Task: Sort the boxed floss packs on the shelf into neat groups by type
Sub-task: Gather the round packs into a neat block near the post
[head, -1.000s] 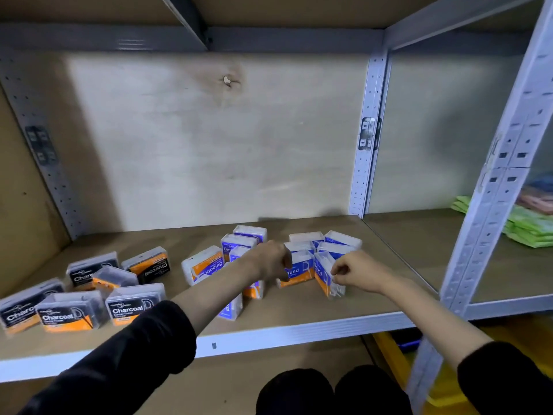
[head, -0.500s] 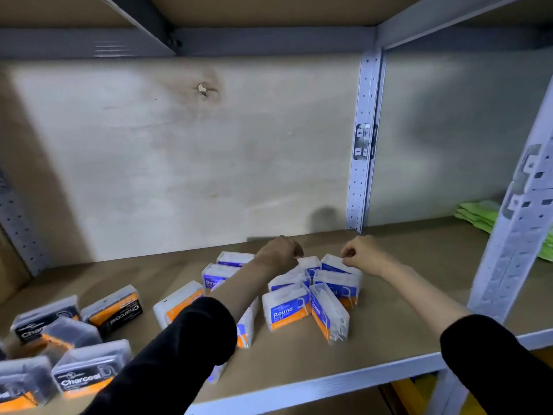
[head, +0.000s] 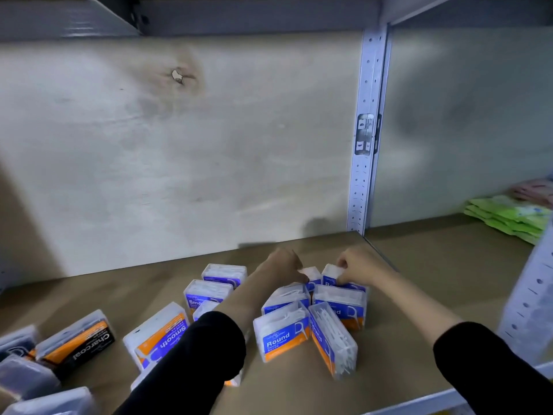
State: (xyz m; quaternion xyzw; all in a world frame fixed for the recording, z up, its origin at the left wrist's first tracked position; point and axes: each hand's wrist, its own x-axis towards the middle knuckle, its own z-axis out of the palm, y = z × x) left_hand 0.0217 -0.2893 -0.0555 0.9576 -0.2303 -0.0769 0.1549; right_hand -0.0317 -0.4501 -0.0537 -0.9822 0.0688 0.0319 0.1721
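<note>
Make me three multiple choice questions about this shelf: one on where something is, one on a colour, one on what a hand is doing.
1. Where do the Charcoal packs lie relative to the Round packs?
A) to their left
B) to their right
C) stacked on them

2. What colour are the nearer flat packets in the next bay?
A) black
B) green
C) blue

3. What is the right hand doing?
A) hanging open, touching nothing
B) holding a Charcoal pack
C) pinching a rear Round pack

Answers:
1 A, the black labels sit leftmost.
2 B, they show light green.
3 C, its fingers curl over that pack's top.
</note>
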